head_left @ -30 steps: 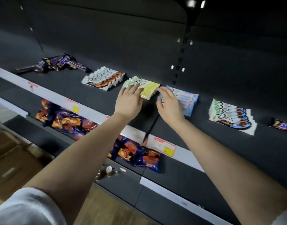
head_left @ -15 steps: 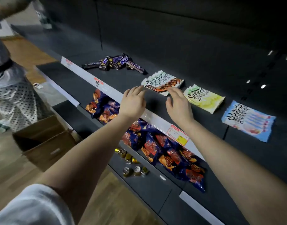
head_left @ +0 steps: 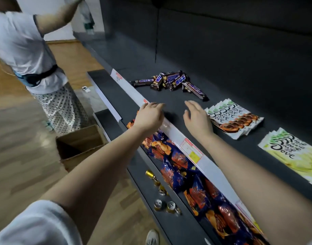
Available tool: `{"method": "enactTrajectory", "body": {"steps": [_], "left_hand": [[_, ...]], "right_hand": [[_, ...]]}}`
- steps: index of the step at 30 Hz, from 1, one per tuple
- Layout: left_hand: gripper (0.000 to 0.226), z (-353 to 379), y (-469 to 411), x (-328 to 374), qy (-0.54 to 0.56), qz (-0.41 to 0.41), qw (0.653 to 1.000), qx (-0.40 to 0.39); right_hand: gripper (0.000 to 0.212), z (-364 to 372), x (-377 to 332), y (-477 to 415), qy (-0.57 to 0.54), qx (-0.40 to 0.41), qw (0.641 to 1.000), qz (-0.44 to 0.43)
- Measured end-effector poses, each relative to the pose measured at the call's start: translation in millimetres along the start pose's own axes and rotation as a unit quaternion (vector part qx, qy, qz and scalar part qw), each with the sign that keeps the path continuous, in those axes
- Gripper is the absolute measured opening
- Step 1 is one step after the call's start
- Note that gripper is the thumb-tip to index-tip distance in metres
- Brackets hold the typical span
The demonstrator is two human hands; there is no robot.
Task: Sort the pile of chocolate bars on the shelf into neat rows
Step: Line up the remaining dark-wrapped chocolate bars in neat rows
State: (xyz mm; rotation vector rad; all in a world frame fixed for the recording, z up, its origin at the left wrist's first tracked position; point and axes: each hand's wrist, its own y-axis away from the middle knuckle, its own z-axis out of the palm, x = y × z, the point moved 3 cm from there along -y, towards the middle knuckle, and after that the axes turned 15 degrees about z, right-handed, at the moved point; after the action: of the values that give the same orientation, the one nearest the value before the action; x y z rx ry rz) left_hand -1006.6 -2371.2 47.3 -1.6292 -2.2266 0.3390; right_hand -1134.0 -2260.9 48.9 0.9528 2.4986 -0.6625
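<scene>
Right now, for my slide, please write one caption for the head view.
Left hand and right hand, both empty, hover near the jumbled chocolate bars on the shelf, beside tidy packets.

left hand (head_left: 150, 116) and right hand (head_left: 198, 120) shifted leftward, off Dove stacks (head_left: 236, 119), nearer Snickers pile (head_left: 169, 81)

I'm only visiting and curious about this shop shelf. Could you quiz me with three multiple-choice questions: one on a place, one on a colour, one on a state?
1. The jumbled pile of dark bars lies: A on the floor; B on the upper shelf; C in a box.
2. The rightmost Dove stack is mostly: A red; B black; C yellow-green.
3. The left hand and right hand are: A gripping bars; B open and empty; C out of view.
Key: 1B, it rests on that dark surface; 2C, its wrappers show that; 3B, both are relaxed, holding nothing.
</scene>
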Motion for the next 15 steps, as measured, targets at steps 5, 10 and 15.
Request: {"method": "enactTrajectory", "body": {"steps": [5,10,15], "left_hand": [[0.04,0.3,-45.7,-46.9,-0.011,-0.015,1.0,-0.003],[0.04,11.9,-74.8,-88.6,-0.014,-0.044,0.999,-0.008],[0.042,28.4,-87.4,-116.1,0.022,-0.051,0.998,-0.021]], "right_hand": [[0.041,26.0,-14.8,-63.8,-0.001,0.0,1.0,-0.002],[0.042,54.5,-24.0,-107.5,0.016,-0.022,0.999,-0.019],[0.042,78.3,-27.1,-133.5,0.025,-0.033,0.999,-0.027]]}}
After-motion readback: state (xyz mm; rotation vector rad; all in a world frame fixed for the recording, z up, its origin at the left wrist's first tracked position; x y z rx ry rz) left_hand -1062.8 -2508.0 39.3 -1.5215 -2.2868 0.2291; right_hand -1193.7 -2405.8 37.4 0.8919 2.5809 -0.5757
